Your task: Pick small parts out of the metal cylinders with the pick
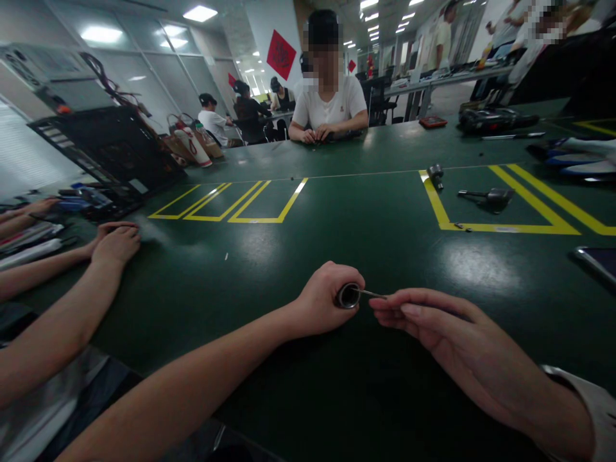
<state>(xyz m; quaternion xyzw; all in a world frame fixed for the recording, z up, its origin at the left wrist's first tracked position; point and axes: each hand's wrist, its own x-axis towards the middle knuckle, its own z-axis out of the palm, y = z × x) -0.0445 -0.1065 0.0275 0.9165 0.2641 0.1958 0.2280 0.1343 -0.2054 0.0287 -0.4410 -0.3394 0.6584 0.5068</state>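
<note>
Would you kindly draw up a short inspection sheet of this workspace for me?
Surface: green table, marked with yellow tape.
Things in hand: hollow cylinder, open end visible; thin rod at its mouth, depth unclear.
Clutter: dark metal part inside a taped outline, white scrap, flat device at right edge.
Hands: left hand grips the cylinder; right hand pinches the rod.
Cables: dark strands upper left, possibly cables.
Surroundings: person seated across; black casing at left.
</note>
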